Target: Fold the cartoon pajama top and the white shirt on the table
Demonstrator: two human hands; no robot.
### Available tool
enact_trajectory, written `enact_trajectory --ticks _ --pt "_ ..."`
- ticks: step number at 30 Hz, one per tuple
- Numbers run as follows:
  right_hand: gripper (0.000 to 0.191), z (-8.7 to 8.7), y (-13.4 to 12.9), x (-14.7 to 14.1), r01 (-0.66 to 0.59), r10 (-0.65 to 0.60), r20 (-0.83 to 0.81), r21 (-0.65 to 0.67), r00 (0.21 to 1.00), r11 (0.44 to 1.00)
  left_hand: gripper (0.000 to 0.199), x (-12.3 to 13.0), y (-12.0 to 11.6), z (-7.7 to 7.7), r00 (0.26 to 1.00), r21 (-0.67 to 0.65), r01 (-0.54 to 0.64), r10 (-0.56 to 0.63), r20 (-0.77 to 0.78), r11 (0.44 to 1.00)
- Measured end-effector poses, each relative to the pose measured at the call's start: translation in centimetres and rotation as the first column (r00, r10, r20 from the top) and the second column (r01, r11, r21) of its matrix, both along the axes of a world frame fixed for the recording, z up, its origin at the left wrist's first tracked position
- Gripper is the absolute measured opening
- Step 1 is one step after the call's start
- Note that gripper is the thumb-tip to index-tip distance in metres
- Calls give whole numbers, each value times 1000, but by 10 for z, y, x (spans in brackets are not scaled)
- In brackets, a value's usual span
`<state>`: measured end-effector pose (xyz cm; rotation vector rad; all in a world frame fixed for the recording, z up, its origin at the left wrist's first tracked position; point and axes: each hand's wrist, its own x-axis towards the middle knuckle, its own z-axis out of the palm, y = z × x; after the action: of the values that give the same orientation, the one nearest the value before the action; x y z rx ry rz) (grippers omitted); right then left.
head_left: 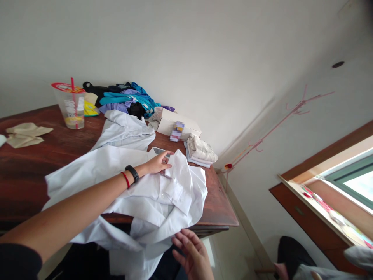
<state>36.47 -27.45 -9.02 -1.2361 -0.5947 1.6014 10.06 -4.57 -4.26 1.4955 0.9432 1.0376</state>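
Wooden table: white shirts, cup, clothes pile, box.

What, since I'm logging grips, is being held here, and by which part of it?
Seemingly the nearer white shirt, by its collar, in the left hand, though the grip is partly hidden. The right hand is open and empty.

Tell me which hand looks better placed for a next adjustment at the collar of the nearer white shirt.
Probably the left hand: it is already at the collar of the white shirt. The right hand is open, lower down, by the part hanging past the table edge.
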Motion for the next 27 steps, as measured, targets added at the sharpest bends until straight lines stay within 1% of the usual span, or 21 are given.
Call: enact_trajectory --ticks 3,11,17,19,22,25,27 --pt "57 1 6 -4 -22 20 -45 -50 999 998 68 0 0 0 1000 1 6 -6 9 1000" --pt "57 2 9 -9 -47 48 22 -25 999 999 66 0 0 -1 1000 -3 11 -11 25 1000" --pt "56 3 15 -6 -56 57 29 -25 998 998 68 -1 2 -3 1000 5 17 -17 20 1000" --pt "53 5 16 -3 -27 27 21 -2 999 1000 68 -1 2 -3 1000 4 18 -18 19 1000" --pt "48 7 17 6 83 -82 -31 44 996 996 67 -1 1 -2 1000 4 17 -17 21 1000" --pt "42 6 18 23 198 -194 -54 78 980 977 68 -1 1 -2 1000 1 18 -18 24 1000" --pt "39 2 20 38 248 -247 -18 82 969 965 68 -1 2 -4 1000 -4 14 -14 25 1000"
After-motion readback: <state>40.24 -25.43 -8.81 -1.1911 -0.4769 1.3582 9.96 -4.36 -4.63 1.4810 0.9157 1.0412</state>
